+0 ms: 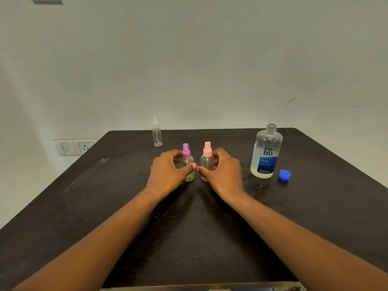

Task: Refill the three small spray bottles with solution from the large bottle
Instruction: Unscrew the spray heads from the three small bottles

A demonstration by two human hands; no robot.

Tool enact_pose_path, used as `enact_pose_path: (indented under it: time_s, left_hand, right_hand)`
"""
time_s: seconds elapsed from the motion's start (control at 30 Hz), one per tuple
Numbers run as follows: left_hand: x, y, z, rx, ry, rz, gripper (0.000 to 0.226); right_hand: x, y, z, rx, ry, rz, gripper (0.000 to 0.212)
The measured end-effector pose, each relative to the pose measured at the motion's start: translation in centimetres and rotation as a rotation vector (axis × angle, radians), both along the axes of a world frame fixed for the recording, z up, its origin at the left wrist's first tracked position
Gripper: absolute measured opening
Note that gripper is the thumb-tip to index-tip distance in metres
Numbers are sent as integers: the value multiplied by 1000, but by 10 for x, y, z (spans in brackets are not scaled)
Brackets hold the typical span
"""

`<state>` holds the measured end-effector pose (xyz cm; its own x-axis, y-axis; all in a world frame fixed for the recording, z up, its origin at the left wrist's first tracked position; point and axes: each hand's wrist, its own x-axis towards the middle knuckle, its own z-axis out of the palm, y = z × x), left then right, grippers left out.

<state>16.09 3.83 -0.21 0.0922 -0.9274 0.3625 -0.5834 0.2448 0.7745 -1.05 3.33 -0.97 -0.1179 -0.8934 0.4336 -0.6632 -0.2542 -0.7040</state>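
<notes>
Small clear spray bottles — purple-capped, pink-capped — round, upright, each wrapped by curled hands.

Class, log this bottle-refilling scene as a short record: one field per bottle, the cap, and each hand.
Large bottle: upright, uncapped, little yellowish liquid left
Blue cap: on table beside it
Purple-top bottle: gripped by left hand
Pink-top bottle: gripped by right hand
Clear-top bottle: upright, far back, untouched

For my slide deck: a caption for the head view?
Left hand grips purple-capped spray bottle, right hand pink-capped one.
</notes>
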Motion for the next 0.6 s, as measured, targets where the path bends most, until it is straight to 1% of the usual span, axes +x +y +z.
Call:
enact_pose_path:
  time_s: [0.2, 0.27, 0.37, 0.4, 0.47, 0.6]
  left_hand:
    - [3, 1, -4, 1, -20, -14, 48]
    - [4, 3, -5, 1, -7, -19, 56]
    - [7, 5, -7, -17, 2, -17, 76]
    - [9, 5, -8, -16, -1, -14, 77]
    - [12, 5, -9, 1, -15, -7, 71]
    - [13, 5, -9, 10, -40, 0, 55]
  right_hand:
    - [0, 4, -2, -4, 23, 10, 50]
    - [-2, 6, -2, 4, 9, 31, 61]
    - [-8, 12, 0, 10, 7, 57, 83]
    - [-10, 15, 2, 4, 11, 62, 87]
    - [-14, 19, 3, -16, 14, 74, 89]
    - [-13, 22, 5, -28, -2, 78, 78]
